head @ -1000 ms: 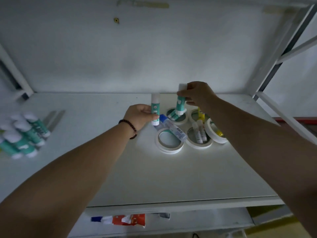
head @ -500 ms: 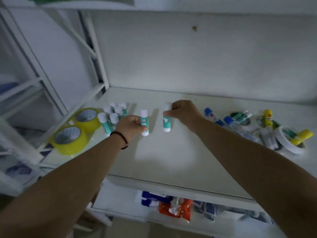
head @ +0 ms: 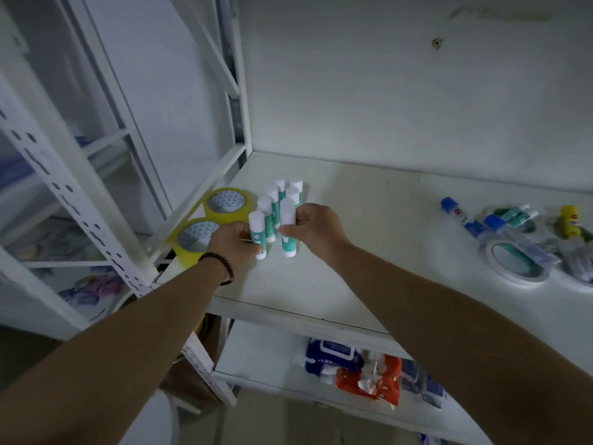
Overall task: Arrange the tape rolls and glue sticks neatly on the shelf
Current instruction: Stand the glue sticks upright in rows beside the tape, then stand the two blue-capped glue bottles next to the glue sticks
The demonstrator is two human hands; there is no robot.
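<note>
On the white shelf (head: pixel 369 252), right of the yellow tape rolls (head: pixel 210 220), left hand (head: pixel 234 242) and right hand (head: pixel 316 224) each clamp an upright glue stick (head: pixel 257 234).

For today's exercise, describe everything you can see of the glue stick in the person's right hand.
The glue stick is a small plastic-looking tube: tall white cap on top, teal label in the middle, white base. It stands upright on the white shelf, capped. The right hand pinches it around the cap and upper body. It stands at the front of a cluster of matching sticks, beside the stick held by the left hand.
</note>
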